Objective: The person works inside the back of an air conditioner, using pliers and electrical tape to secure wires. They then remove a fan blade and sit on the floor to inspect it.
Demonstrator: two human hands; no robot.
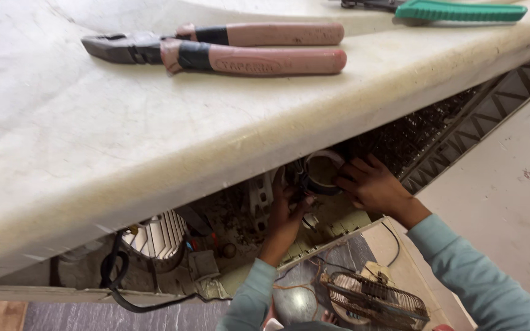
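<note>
Both hands are up under the overhang of the pale, scuffed cover (154,141) — its rounded edge hides whatever sits above them. The left hand (284,214) has its fingertips tucked out of sight by the round part (321,171), so its grip can't be told. The right hand (372,184) curls its fingers onto that dark, ring-shaped piece. On the cover's top, near the far edge, lie pink-handled pliers (216,50); a green handle (461,10) is cut off at the corner.

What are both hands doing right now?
Left hand: gripping the side of the round dark part inside the open unit.
Right hand: fingers curled on that part's other side.
</note>
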